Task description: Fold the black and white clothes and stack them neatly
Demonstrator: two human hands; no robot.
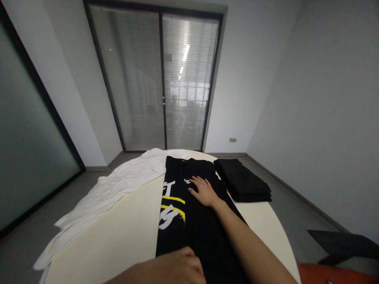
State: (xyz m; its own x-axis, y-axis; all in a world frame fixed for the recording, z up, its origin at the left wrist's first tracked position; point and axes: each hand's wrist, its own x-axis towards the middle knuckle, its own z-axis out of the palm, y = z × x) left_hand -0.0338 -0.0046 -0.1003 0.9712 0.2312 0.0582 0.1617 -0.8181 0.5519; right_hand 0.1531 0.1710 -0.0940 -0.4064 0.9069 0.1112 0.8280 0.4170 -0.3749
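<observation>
A black T-shirt [204, 232] with white lettering and yellow stripes lies in a long strip on the round table [118, 236], its collar end away from me. My right hand [204, 191] rests palm down on the upper part of the shirt, fingers stretched and slightly spread. Low in the view, my left hand [179, 268] is closed over the nearer part of the shirt. Its fingertips are hidden, so I cannot see what is between them. The near end of the shirt runs out of the picture.
A neat stack of folded black cloth [242, 181] sits at the table's right edge. White fabric [118, 185] is spread along the left edge and hangs over it. An orange seat [334, 274] and a black armrest [346, 244] stand at the lower right. Beyond are glass doors [162, 79].
</observation>
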